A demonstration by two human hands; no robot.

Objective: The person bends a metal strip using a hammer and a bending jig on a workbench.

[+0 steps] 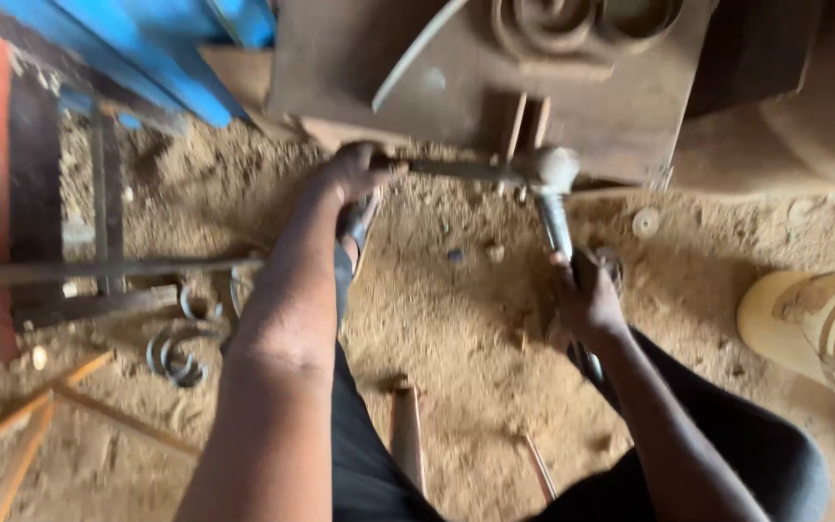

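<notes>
We're looking down at a big rusty steel plate [359,68] lying just past both hands, scroll shapes on top. Our left hand [352,174] is clamping a thin flat metal bar [456,169] that's running right toward the hammer head. Our right hand [587,304] is gripping the hammer [555,198] handle tight, head sitting above it. 2 small curled scrolls [181,338] are lying in the sand left of our left arm.

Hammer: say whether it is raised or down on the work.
Down: the hammer head rests on the rod at the plate's edge.
</notes>
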